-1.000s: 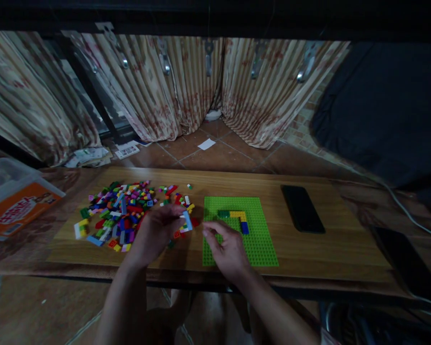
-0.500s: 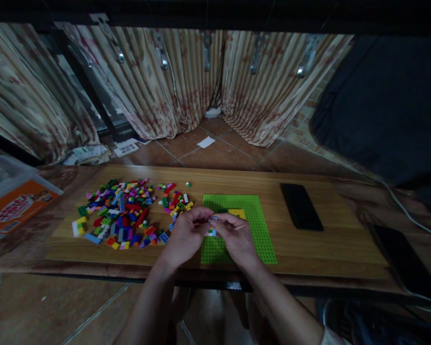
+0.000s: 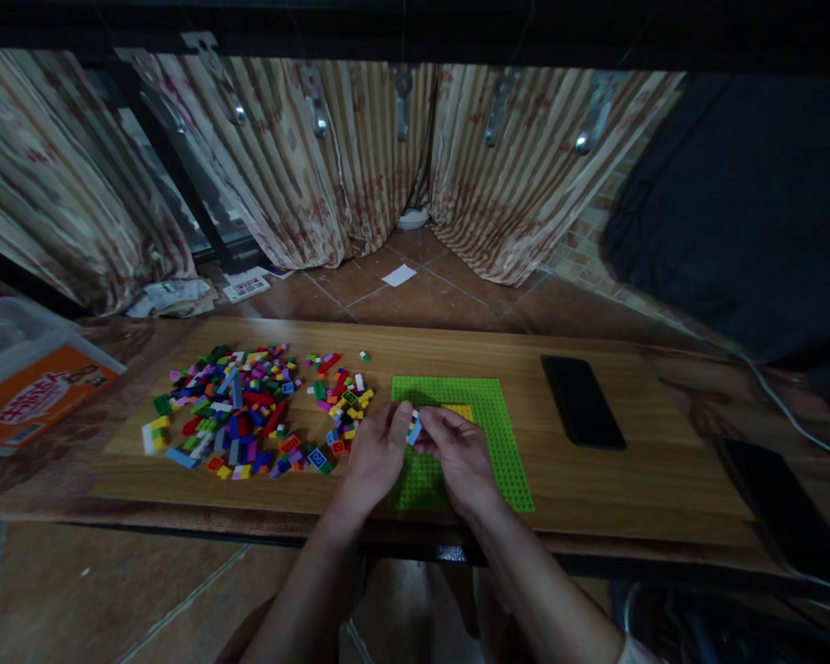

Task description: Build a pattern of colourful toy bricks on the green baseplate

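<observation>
A green baseplate [image 3: 498, 433] lies flat on the wooden table [image 3: 636, 480], with a yellow brick [image 3: 460, 409] showing on it behind my fingers. My left hand [image 3: 373, 456] and my right hand [image 3: 460, 456] meet over the plate's left half. Both pinch a small light blue and white brick [image 3: 413, 428] between their fingertips. To the left, a pile of small coloured bricks [image 3: 239, 410] is spread over the table. Other bricks on the plate are hidden by my hands.
A black phone [image 3: 582, 401] lies right of the plate. A dark flat object [image 3: 781, 507] and a cable sit at the far right. An orange-labelled plastic box [image 3: 31, 387] stands at the left. Curtains and a tiled floor lie beyond the table.
My left hand carried the light blue brick from beside the pile to the plate. My right hand rose to meet it, and both now pinch the brick together.
</observation>
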The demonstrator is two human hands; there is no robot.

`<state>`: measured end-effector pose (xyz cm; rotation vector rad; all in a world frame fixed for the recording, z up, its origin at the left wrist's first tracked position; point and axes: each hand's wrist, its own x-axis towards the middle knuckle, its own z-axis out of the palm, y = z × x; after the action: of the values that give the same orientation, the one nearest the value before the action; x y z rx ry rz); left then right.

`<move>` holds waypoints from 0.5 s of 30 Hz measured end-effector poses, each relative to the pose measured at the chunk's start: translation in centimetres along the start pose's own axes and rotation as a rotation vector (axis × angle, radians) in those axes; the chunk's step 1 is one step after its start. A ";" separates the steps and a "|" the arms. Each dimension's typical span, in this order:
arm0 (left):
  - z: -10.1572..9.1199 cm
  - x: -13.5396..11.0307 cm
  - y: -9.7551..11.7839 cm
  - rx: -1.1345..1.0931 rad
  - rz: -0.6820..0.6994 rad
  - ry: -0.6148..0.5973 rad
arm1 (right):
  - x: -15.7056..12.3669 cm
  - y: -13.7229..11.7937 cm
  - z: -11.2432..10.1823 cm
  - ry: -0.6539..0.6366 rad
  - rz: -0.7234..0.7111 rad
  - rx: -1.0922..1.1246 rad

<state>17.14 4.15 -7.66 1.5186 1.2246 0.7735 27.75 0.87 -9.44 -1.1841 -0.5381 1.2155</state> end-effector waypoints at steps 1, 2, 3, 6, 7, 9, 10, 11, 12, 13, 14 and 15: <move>0.2 -0.1 0.1 0.099 0.035 0.024 | -0.1 0.1 0.0 -0.003 0.009 -0.008; 0.4 -0.2 0.1 0.184 0.065 0.047 | -0.2 0.1 0.0 0.000 0.017 -0.017; 0.6 -0.3 0.1 0.246 0.083 0.060 | -0.2 0.2 0.0 0.004 0.024 -0.026; 0.9 -0.4 0.1 0.335 0.090 0.055 | -0.4 0.3 0.0 0.003 0.031 -0.045; 1.0 -0.4 0.1 0.349 0.087 0.052 | -0.5 0.3 0.0 0.000 0.031 -0.048; 1.2 -0.5 0.1 0.370 0.082 0.064 | -0.7 0.4 0.0 0.008 0.021 -0.040; 1.3 -0.6 0.1 0.373 0.081 0.082 | -0.7 0.5 0.1 0.019 0.007 -0.034; 1.4 -0.7 0.2 0.374 0.080 0.103 | -0.8 0.5 0.1 0.032 -0.013 -0.029; 1.5 -0.7 0.3 0.371 0.078 0.123 | -0.9 0.6 0.2 0.048 -0.038 -0.027; 1.6 -0.8 0.3 0.366 0.074 0.139 | -1.0 0.6 0.3 0.064 -0.064 -0.029; 1.8 -0.9 0.4 0.357 0.068 0.152 | -1.1 0.7 0.3 0.079 -0.084 -0.033; 1.9 -0.9 0.4 0.341 0.060 0.165 | -1.2 0.7 0.4 0.093 -0.095 -0.037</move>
<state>18.72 2.77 -7.77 1.8010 1.4978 0.7694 26.72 -0.12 -9.63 -1.2260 -0.5428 1.0685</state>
